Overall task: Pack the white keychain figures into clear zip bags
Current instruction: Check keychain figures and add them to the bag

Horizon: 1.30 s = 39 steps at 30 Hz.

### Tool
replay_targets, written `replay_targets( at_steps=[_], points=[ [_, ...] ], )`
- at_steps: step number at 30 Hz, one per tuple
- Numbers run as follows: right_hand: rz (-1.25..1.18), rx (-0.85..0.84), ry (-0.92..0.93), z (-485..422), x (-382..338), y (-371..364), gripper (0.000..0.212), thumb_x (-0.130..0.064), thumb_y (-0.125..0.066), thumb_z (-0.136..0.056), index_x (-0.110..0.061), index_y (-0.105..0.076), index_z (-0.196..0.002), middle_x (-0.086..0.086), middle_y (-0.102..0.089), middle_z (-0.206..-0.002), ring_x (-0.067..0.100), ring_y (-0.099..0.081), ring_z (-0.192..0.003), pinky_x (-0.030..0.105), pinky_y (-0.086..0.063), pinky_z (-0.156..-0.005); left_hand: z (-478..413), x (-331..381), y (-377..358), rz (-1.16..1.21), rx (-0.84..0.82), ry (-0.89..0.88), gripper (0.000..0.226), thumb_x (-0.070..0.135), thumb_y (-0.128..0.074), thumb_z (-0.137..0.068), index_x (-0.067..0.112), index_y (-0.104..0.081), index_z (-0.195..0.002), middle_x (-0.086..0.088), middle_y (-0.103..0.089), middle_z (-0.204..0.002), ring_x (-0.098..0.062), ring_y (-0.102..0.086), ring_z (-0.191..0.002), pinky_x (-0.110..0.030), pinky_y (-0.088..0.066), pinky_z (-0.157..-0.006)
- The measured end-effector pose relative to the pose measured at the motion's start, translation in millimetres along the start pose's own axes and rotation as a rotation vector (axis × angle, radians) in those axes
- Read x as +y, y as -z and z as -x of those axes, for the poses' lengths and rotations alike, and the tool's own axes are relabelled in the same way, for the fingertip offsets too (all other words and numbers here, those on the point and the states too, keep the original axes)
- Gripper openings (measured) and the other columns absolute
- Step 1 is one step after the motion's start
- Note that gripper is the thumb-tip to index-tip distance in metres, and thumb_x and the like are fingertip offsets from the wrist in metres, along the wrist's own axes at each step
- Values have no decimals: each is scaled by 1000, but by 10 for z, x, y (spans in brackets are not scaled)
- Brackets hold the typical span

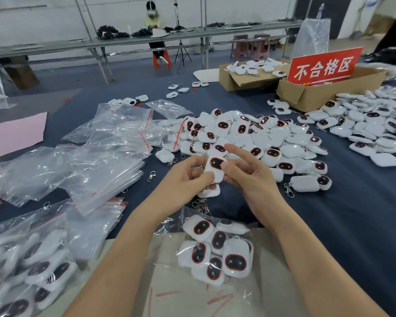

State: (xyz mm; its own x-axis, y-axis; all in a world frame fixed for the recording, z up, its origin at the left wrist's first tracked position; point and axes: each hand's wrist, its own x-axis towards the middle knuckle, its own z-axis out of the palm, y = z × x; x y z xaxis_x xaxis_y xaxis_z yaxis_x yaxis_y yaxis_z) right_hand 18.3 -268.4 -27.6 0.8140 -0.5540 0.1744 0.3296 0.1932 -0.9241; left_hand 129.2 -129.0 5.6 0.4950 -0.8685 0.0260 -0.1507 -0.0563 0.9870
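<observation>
right now holding one white keychain figure [215, 167] up off the dark tablecloth [352, 213], between both hands, near mid-view. gripped low on its left side by the left hand [188, 177], fingers curled round it, thumb on top. pinned along its right edge by the thumb of the right hand [245, 177], with the forefinger [236, 149] sticking out straight and touching nothing, the other fingers tucked under and seemingly backing the figure. lying with its long axis pointing away from the body, dark red-rimmed face at the far end, keyring end towards the wrists and mostly hidden. probably being checked before bagging.

nearer the body, under the forearms, a clear zip bag [169, 221] with several figures inside; cannot tell which edge is its mouth. so for the coming move: back and down towards the body, keyring end leading, both hands about equally near. likely needs one hand freed to spread the bag.

just beneath the hands, a second figure [212, 191]; cannot tell whether held or resting. beyond the fingertips, a loose pile of figures [249, 136]. to the left, empty zip bags [105, 170]; lower left, filled bags [32, 259]. far right, a cardboard box [311, 97] with a red sign [325, 67].
</observation>
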Motion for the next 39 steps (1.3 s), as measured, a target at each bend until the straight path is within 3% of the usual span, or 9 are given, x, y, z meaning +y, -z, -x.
replay_targets(
  at_steps=[9, 16, 19, 21, 23, 27, 32, 36, 39],
  points=[
    [-35, -16, -5, 47, -51, -18, 36, -24, -77, -81, -31, -73, -117, 6, -76, -95, 17, -72, -91, 22, -56, -80, -6, 7, -33, -15, 49, 18, 21, 9, -62, -97, 17, -63, -117, -17, -75, -101, -10, -67, -76, -19, -51, -68],
    [-56, 34, -24, 33, -21, -19, 33, -26, -76, -79, -28, -76, -113, 11, -75, -111, 24, -71, -107, 24, -56, -85, -38, -51, -58, -65, 98, -46, 19, 14, -64, -97, 26, -65, -112, -1, -77, -89, -7, -63, -76, -16, -51, -66],
    [-93, 42, -95, 28, -1, -46, 32, -35, -78, -75, -28, -78, -106, 9, -76, -111, 21, -72, -106, 23, -57, -84, -50, -122, -73, -325, 234, -198, 18, 16, -65, -97, 33, -64, -104, 17, -72, -97, -4, -66, -91, -23, -53, -79],
    [-102, 3, -135, 31, 23, -58, 39, -40, -83, -73, -23, -77, -108, 11, -75, -111, 23, -72, -105, 23, -57, -83, -43, -158, -76, -601, 292, -319, 23, 11, -62, -96, 31, -64, -107, 20, -65, -111, -6, -60, -107, -30, -52, -87],
    [-101, -9, -130, 24, 34, -44, 44, -36, -86, -71, -21, -75, -111, 11, -75, -113, 23, -72, -106, 22, -57, -84, -52, -174, -65, -696, 290, -408, 25, 7, -60, -95, 28, -64, -107, 18, -58, -121, -8, -53, -118, -30, -50, -91],
    [-127, 5, -94, -11, 36, 35, 47, -22, -82, -74, -20, -70, -120, 10, -73, -117, 24, -69, -112, 24, -56, -87, -47, -168, -47, -483, 187, -308, 32, 20, -66, -94, 39, -59, -119, 18, -57, -121, -2, -56, -114, -16, -45, -95],
    [-37, 9, -73, -14, 57, 52, 42, -35, -81, -76, -29, -74, -117, 5, -74, -117, 21, -68, -115, 26, -55, -92, -66, -135, -51, -275, 246, -211, 29, 21, -67, -97, 35, -62, -122, 31, -63, -94, 3, -62, -92, -14, -49, -86],
    [-18, 18, -69, -22, 66, 54, 42, -38, -78, -79, -29, -72, -120, 4, -73, -120, 22, -67, -117, 31, -54, -98, -65, -105, -65, -206, 242, -204, 29, 16, -67, -97, 29, -65, -123, 18, -61, -93, -5, -62, -89, -22, -53, -89],
    [-4, 13, -66, -17, 63, 53, 42, -38, -76, -82, -29, -71, -122, 4, -73, -121, 22, -66, -118, 33, -53, -100, -59, -88, -77, -190, 222, -179, 29, 16, -66, -98, 29, -64, -123, 12, -61, -92, -21, -66, -93, -31, -56, -93]
  ],
)
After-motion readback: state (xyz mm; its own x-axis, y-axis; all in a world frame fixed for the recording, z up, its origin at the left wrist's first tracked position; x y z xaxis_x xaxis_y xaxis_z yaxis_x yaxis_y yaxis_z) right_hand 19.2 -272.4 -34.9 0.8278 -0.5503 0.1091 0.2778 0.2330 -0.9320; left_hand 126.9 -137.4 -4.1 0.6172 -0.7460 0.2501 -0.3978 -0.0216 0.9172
